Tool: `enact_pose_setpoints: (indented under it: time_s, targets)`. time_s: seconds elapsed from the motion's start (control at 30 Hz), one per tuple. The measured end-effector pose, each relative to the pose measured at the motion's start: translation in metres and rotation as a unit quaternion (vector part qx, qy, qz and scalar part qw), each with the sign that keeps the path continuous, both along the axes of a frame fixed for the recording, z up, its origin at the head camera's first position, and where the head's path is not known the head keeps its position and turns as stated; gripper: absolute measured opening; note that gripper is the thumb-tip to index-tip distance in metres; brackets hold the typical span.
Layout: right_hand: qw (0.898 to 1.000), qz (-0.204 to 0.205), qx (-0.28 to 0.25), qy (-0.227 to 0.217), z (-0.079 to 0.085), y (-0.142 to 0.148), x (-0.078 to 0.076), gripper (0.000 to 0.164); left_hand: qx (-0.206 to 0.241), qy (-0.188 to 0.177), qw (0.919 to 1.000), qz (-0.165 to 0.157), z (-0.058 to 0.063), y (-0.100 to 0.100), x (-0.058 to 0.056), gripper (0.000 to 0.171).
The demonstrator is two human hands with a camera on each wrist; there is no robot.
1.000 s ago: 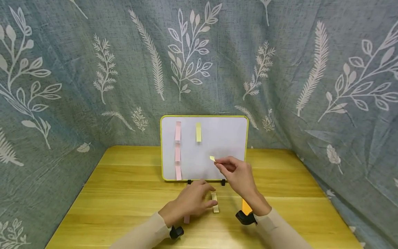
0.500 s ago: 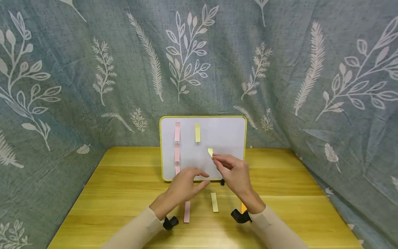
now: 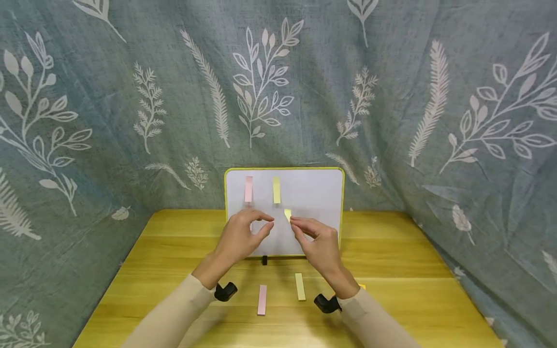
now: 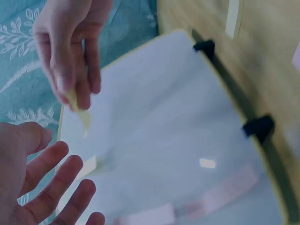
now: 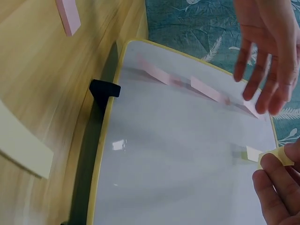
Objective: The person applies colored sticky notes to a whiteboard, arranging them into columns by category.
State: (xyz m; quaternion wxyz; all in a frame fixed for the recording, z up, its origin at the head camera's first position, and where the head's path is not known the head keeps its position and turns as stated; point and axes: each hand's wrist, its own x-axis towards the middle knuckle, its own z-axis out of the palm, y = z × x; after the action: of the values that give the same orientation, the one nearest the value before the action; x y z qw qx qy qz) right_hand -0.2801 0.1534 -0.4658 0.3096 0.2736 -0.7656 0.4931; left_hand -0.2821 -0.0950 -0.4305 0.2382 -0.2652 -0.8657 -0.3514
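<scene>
My right hand pinches a yellow sticky note strip between thumb and fingers, in front of a whiteboard with a yellow rim. The strip's free end points up, as the right wrist view also shows the strip at the fingertips. Close to its left, my left hand hovers with loosely bent fingers and holds nothing; spread fingers show in the left wrist view. On the board, one yellow strip hangs near the top. A column of pink strips is partly hidden behind my left hand.
On the wooden table lie a pink sticky note pad and a yellow pad. An orange item is mostly covered by my right wrist. Black feet support the board. A leaf-patterned curtain hangs behind.
My left hand has risen from the table pads to the front of the board. The right hand has moved slightly left and up with the yellow strip, which now points more upright.
</scene>
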Motion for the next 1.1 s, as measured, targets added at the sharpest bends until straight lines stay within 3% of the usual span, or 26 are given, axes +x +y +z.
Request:
enact_pose_setpoints:
  time_s: [0.23,0.43,0.7,0.9,1.1]
  targets:
    - [1.0,-0.003,0.011,0.028,-0.005,-0.011,-0.009,0.017,0.019,0.049,0.9985,0.017,0.023,-0.015,-0.016,0.017]
    - [0.998,-0.018,0.03,0.048,-0.012,-0.019,-0.015,0.018,0.011,0.106,0.9941,0.022,0.033,-0.019,-0.034,0.027]
    - [0.997,-0.035,0.054,0.052,-0.017,-0.025,-0.018,0.016,-0.074,0.113,0.9898,0.044,0.027,-0.013,-0.055,0.055]
    - [0.996,-0.044,0.056,0.05,-0.02,-0.033,-0.023,0.017,-0.105,0.127,0.9835,0.074,0.024,-0.011,-0.068,0.071]
    - [0.996,-0.057,0.053,0.051,-0.023,-0.038,-0.025,0.017,-0.124,0.115,0.9818,0.086,0.025,-0.007,-0.076,0.076]
